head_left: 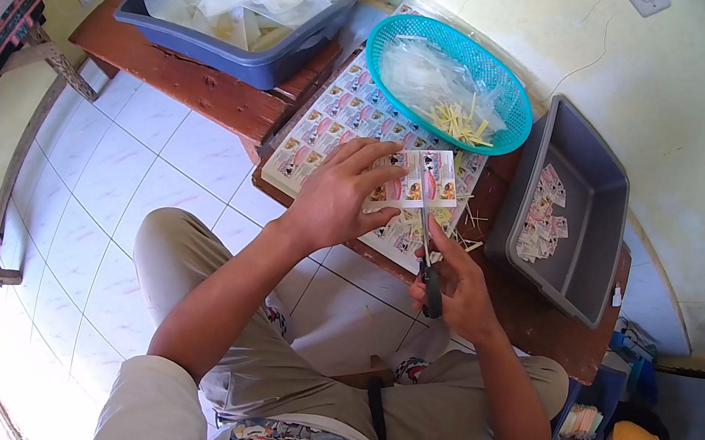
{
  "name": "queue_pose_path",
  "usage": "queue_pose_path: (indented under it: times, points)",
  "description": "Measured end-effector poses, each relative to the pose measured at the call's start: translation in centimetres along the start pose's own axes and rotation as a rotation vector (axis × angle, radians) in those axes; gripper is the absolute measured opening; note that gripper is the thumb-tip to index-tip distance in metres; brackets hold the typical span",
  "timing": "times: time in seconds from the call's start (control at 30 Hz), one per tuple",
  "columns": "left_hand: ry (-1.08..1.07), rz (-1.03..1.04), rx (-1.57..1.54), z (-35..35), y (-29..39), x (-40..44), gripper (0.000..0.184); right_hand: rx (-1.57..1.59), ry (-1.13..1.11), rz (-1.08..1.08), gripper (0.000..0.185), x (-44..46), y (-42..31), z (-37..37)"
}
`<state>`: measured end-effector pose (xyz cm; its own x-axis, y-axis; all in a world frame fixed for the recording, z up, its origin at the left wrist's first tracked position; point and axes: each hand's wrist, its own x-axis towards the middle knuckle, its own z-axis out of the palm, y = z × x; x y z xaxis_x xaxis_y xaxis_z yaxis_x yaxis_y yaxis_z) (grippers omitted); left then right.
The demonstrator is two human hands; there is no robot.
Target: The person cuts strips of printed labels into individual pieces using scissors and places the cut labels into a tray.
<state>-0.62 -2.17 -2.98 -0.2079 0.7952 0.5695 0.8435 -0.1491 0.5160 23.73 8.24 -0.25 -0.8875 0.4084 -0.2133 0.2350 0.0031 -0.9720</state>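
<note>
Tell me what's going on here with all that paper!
A person is sitting with scissors in the right hand, the blades at a printed strip. The left hand has its fingers on that strip. Small printed pieces lie in the gray tub to the right, and thin yellowish scraps lie in the blue-green basket and near the scissors.

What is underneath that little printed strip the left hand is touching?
Around the printed strip, a larger printed sheet and thin yellowish scraps show below it. Whatever lies directly beneath the strip and the left hand is covered.
</note>
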Motion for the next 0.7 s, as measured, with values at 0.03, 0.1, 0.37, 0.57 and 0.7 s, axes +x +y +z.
queue_pose_path:
  times: [0.03, 0.1, 0.37, 0.57, 0.7]
  points:
    - [-0.002, 0.003, -0.005, 0.05, -0.01, 0.00, 0.054, -0.008, -0.008, -0.018, 0.096, 0.01, -0.05, 0.03]
    - [-0.004, 0.005, -0.011, 0.10, 0.00, 0.02, 0.053, 0.016, -0.001, 0.012, 0.096, 0.00, 0.09, -0.02]
    - [-0.014, 0.001, -0.029, -0.02, 0.14, 0.12, 0.052, 0.062, 0.006, 0.067, 0.096, 0.06, -0.04, -0.04]
    - [-0.013, 0.000, -0.036, -0.02, 0.14, 0.10, 0.051, 0.057, 0.013, 0.010, 0.094, 0.21, 0.28, 0.13]
    - [-0.010, -0.002, -0.025, -0.02, 0.18, 0.04, 0.051, 0.072, 0.017, 0.040, 0.092, 0.19, 0.01, 0.21]
